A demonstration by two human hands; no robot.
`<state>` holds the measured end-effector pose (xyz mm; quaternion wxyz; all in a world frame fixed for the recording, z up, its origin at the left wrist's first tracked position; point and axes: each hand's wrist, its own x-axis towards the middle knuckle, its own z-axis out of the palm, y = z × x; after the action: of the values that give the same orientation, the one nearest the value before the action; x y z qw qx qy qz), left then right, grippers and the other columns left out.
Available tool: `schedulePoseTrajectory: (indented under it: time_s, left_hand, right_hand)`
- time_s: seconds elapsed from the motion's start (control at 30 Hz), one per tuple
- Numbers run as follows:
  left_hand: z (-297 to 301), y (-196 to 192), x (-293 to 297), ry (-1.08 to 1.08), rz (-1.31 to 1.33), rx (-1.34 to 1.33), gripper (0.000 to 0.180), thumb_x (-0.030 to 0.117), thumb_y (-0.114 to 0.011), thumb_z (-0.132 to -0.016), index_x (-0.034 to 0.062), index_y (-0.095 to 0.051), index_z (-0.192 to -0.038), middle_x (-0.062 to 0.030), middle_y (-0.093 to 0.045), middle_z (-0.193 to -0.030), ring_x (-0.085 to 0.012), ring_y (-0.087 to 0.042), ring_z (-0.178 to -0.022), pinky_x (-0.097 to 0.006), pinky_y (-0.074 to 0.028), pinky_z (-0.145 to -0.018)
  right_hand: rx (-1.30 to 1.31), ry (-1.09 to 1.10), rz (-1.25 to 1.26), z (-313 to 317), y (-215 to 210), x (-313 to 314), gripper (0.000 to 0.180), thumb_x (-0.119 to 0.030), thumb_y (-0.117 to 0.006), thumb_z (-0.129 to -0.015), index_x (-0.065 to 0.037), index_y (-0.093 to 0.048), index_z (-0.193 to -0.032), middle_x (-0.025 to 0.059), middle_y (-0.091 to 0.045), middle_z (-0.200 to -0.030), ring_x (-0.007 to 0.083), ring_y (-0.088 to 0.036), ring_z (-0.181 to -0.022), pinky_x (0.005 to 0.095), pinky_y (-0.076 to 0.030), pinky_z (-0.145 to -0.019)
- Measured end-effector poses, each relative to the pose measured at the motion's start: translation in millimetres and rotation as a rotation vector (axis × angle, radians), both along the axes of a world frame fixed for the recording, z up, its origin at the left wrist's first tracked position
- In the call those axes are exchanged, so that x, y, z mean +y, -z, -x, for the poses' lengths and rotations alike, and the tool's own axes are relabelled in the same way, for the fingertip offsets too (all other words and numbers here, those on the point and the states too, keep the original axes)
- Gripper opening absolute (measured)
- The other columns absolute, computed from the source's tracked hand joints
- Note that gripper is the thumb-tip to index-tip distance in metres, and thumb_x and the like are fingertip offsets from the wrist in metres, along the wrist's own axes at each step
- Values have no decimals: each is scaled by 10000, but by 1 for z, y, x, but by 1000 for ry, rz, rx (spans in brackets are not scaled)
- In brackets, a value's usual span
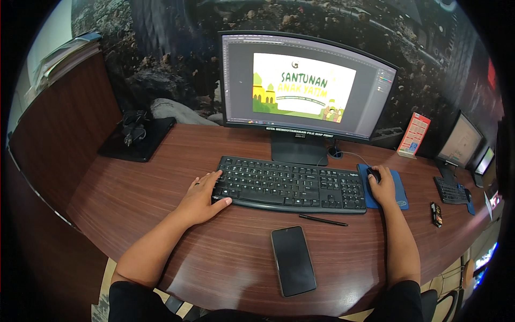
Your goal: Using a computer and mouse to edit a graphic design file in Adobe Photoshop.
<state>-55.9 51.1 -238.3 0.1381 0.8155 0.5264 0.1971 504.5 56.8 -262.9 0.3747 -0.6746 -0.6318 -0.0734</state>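
Observation:
My left hand (pixel 202 199) rests at the left end of a black keyboard (pixel 289 185), its fingers spread over the edge keys and its thumb along the front edge. On a blue mouse pad (pixel 398 188), my right hand (pixel 382 188) is curled over a dark computer mouse (pixel 371 175), which it mostly covers. Behind the keyboard stands a monitor (pixel 236 80) with a green and yellow illustrated design open in an editing window. A black pen (pixel 323 220) lies just in front of the keyboard. Nearer to me, a smartphone (pixel 294 261) lies with a dark screen.
A black flat base with a coiled cable (pixel 131 134) sits at the back left, beside a wooden partition (pixel 64 102) topped with stacked papers. At right are a red desk calendar (pixel 414 134), a small black box (pixel 436 214), and a second keyboard (pixel 450 190) with another monitor (pixel 461 140).

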Motion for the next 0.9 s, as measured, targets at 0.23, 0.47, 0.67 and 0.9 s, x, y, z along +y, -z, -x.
schedulePoseTrajectory:
  time_s: [0.23,0.47,0.67,0.9]
  left_hand:
    - [4,1,-5,-13,-7,-19,828,436,-694,-952,-4,-345,-1560,-310,-424,-1561,-436,-352,-1505,-552,-212,-1252]
    - [1,2,-1,6,5,-18,837,426,-701,-950,-6,-334,-1567,-317,-405,-1572,-436,-326,-1519,-540,-191,-1261]
    - [1,-3,-6,-14,46,-19,838,404,-706,-951,-6,-323,-1573,-303,-408,-1576,-421,-310,-1531,-538,-186,-1263]
    - [1,-1,-3,-15,38,-33,836,324,-731,-935,15,-310,-1588,-308,-423,-1563,-459,-332,-1505,-526,-170,-1274]
  right_hand:
    - [-17,-21,-26,3,1,2,288,-140,-712,-860,-36,-681,-1127,178,-662,-1179,402,-631,-1122,459,-498,-975]
    - [7,129,16,-2,0,-1,278,-138,-706,-865,-37,-687,-1124,183,-660,-1179,416,-625,-1123,467,-494,-983]
    - [21,127,-7,1,3,1,279,-143,-718,-874,-27,-694,-1127,196,-653,-1192,416,-623,-1123,474,-492,-982]
    - [31,159,-4,0,1,2,312,-190,-745,-896,-27,-707,-1159,202,-646,-1210,418,-622,-1125,470,-493,-988]
